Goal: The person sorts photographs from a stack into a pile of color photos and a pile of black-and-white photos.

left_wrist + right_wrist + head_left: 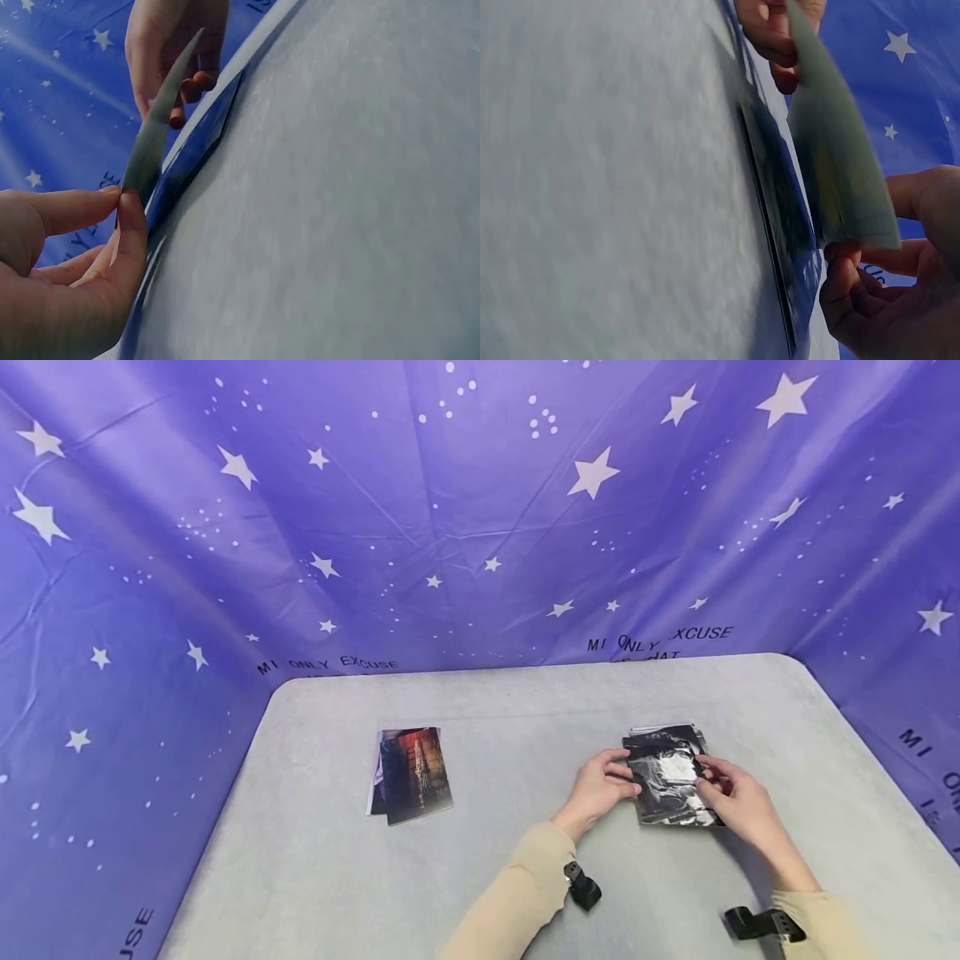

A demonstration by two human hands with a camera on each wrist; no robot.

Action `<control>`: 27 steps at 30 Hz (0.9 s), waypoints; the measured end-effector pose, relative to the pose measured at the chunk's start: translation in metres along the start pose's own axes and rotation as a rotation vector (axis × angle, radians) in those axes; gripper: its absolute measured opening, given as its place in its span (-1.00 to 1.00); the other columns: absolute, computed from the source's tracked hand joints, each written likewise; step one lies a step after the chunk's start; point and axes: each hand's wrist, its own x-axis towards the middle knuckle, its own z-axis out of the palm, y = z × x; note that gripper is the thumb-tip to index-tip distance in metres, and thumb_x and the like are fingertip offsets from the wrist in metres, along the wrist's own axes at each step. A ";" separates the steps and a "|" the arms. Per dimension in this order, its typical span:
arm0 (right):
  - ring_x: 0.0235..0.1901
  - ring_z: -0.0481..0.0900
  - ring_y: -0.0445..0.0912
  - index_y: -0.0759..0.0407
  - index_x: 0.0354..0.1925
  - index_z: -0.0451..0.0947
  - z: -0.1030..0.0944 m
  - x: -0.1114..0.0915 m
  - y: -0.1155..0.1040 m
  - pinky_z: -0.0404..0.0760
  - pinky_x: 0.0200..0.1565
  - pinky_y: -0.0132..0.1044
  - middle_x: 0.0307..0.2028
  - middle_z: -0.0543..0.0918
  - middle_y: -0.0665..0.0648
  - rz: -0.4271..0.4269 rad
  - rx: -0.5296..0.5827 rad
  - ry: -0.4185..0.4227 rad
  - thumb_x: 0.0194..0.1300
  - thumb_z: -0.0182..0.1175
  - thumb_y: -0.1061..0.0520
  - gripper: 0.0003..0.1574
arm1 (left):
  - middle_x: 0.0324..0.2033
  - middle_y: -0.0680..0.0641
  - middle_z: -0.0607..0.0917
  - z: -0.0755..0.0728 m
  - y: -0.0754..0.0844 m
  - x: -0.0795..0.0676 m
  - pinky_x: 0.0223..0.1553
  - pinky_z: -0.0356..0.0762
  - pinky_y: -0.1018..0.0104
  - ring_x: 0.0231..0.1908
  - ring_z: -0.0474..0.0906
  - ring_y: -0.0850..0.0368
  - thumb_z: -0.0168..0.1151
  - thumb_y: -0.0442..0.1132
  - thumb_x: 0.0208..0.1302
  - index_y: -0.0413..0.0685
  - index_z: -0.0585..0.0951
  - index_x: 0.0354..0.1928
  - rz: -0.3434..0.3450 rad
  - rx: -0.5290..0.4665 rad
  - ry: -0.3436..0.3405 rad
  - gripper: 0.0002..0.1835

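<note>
A glossy card [660,789] with a black-and-white picture is held between both hands, bowed along its length. My left hand [600,789] pinches its left side between thumb and fingers, plain to see in the left wrist view. At its right side is my right hand [742,802], thumb and fingers around the edge; in the right wrist view the thumb is partly behind the card. Beneath the card lies a stack of similar cards [769,191], close to the tabletop, its edges showing past the held card at the back in the head view.
Farther left on the grey table [517,743] lies another small pile of cards [416,777], a dark reddish picture on top. Purple cloth [450,527] with white stars hangs behind and at both sides. Black wrist straps [583,885] sit over the beige sleeves.
</note>
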 end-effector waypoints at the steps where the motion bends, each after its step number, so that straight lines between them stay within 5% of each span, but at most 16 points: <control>1: -0.47 0.36 -0.33 0.46 0.13 0.44 -0.001 0.001 0.002 0.40 -0.41 -0.34 -0.32 0.53 0.16 0.001 -0.019 0.001 0.25 0.20 0.23 -0.49 | -0.45 -0.04 0.62 0.003 0.000 0.001 -0.37 0.64 0.35 -0.43 0.65 0.05 0.30 -0.72 -0.08 -0.29 0.55 0.10 -0.003 -0.002 0.001 -0.40; 9: -0.41 0.40 -0.04 0.47 0.10 0.46 -0.006 0.009 0.011 0.41 -0.40 -0.17 -0.40 0.51 0.20 -0.014 -0.093 -0.001 0.24 0.19 0.20 -0.49 | -0.53 0.01 0.58 0.017 0.002 0.011 -0.40 0.63 0.38 -0.50 0.63 0.12 0.34 -0.69 -0.08 -0.28 0.55 0.11 -0.043 0.021 0.018 -0.39; 18: -0.34 0.46 0.15 0.50 0.06 0.45 -0.003 0.016 0.018 0.41 -0.33 0.02 -0.38 0.52 0.32 -0.019 -0.132 0.004 0.21 0.20 0.23 -0.51 | -0.61 0.07 0.56 0.020 0.003 0.019 -0.32 0.52 0.53 -0.57 0.54 0.26 0.43 -0.59 -0.09 -0.22 0.56 0.16 -0.029 0.236 0.017 -0.35; 23: -0.30 0.48 0.22 0.53 0.04 0.45 0.002 0.016 0.018 0.42 -0.29 0.10 -0.32 0.54 0.42 -0.049 -0.131 0.019 0.16 0.23 0.27 -0.50 | -0.64 0.00 0.58 0.017 0.003 0.020 -0.46 0.62 0.40 -0.64 0.60 0.13 0.37 -0.63 -0.03 -0.26 0.49 0.23 -0.085 0.167 -0.037 -0.32; 27: -0.30 0.48 0.24 0.52 0.05 0.44 0.002 0.016 0.017 0.42 -0.29 0.12 -0.31 0.53 0.44 -0.062 -0.136 0.022 0.14 0.24 0.27 -0.48 | -0.62 -0.05 0.62 0.016 0.003 0.020 -0.51 0.62 0.37 -0.70 0.51 0.23 0.33 -0.65 0.01 -0.28 0.44 0.27 -0.118 0.100 -0.085 -0.31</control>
